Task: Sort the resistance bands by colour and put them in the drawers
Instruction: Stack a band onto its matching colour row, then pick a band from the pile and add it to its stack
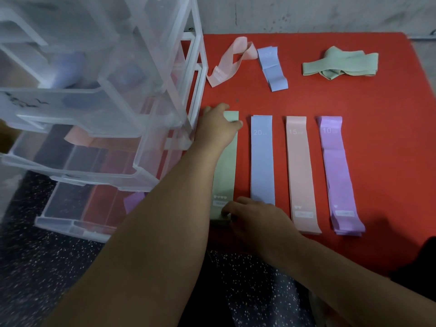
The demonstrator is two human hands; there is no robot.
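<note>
The green band (227, 171) lies flat on the red mat (377, 102), between the drawer unit (141, 90) and the blue band (262, 161), a narrow strip of mat either side. The left hand (218, 128) grips its far end; the right hand (257, 220) pinches its near end by the mat's front edge.

On the red mat (354, 102): green band (226, 171), blue band (262, 161), pink band (300, 171), purple band (337, 171) — floor (47, 267) black, white-flecked.

It seemed a bare gym or storage corner: speckled dark floor (47, 267) at lower left, stained grey wall (306, 13) along the top.
</note>
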